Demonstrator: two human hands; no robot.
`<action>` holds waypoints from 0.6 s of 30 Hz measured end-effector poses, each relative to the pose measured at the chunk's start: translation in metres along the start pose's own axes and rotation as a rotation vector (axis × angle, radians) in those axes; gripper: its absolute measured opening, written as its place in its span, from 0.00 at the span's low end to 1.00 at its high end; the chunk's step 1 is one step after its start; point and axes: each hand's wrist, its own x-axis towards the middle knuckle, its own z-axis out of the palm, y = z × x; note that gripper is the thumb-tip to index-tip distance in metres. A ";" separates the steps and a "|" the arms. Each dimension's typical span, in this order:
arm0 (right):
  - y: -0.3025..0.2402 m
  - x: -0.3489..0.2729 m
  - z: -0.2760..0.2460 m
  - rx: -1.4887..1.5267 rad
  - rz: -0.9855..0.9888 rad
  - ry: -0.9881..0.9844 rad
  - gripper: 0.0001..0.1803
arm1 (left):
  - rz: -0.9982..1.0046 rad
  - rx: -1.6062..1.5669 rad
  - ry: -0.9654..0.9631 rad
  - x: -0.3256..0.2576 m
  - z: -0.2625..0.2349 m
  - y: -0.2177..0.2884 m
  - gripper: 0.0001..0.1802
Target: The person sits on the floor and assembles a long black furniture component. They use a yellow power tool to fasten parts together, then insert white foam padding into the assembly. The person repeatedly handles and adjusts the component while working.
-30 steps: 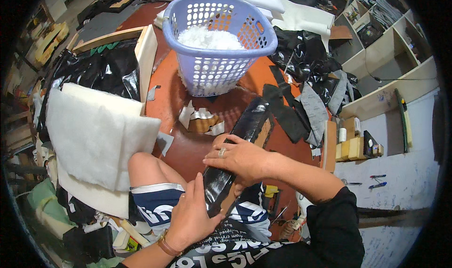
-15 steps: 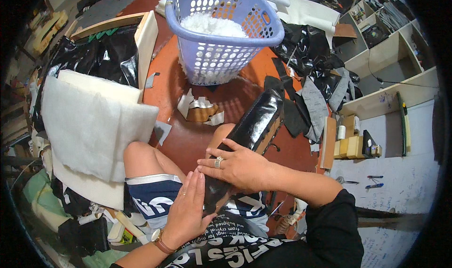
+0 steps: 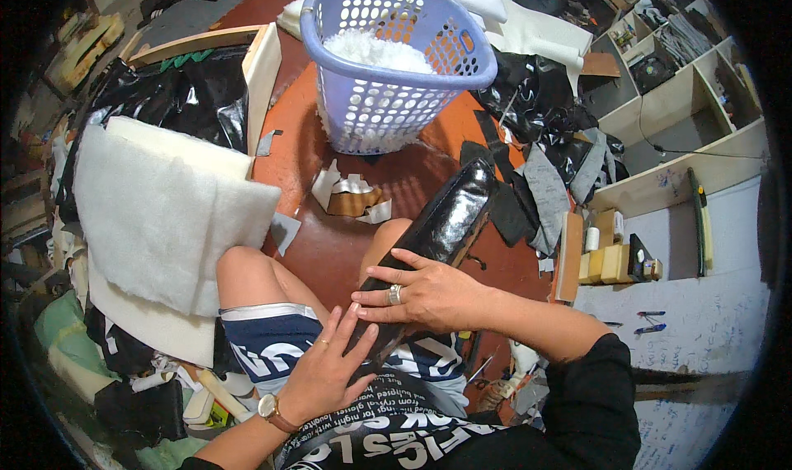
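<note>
A long, glossy black padded piece with a brown edge (image 3: 454, 202) slants over the person's lap, its near end by the black shirt printed in white (image 3: 396, 441) and its far end toward the right. The bare right hand with a ring (image 3: 425, 292) lies across its middle, fingers extended and spread on the shiny top; the thumb is hidden, so whether it grips the side cannot be told. The bare left hand (image 3: 330, 375) has its fingers straight and parted, thumb apart, fingertips against the near part and close to the right fingertips; it seems to press rather than grasp, though the near end is partly covered. Beyond stands a lavender perforated plastic basket (image 3: 363, 99) holding fluffy white fibre (image 3: 375, 51). Thick white batting (image 3: 169, 214) drapes at the left.
</note>
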 end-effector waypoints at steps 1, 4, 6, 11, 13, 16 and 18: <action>0.003 0.000 -0.003 0.012 -0.004 -0.005 0.41 | -0.018 -0.033 0.000 0.002 -0.001 0.000 0.51; 0.014 0.000 -0.017 -0.012 -0.014 -0.104 0.45 | -0.047 -0.136 0.020 0.014 -0.007 0.004 0.48; 0.014 -0.006 -0.020 0.030 -0.015 -0.107 0.45 | -0.045 -0.197 0.007 0.016 -0.020 0.013 0.47; -0.010 -0.024 -0.019 0.042 -0.005 -0.068 0.40 | -0.036 -0.226 0.008 0.007 -0.013 0.032 0.44; -0.018 -0.033 -0.007 0.058 0.027 -0.017 0.37 | -0.039 -0.221 0.015 0.003 -0.006 0.034 0.41; -0.036 -0.047 0.014 0.008 0.101 0.076 0.34 | 0.010 -0.127 0.015 0.002 0.005 0.028 0.37; -0.037 -0.050 0.025 0.002 0.118 0.143 0.34 | 0.032 -0.095 0.023 0.003 0.006 0.025 0.37</action>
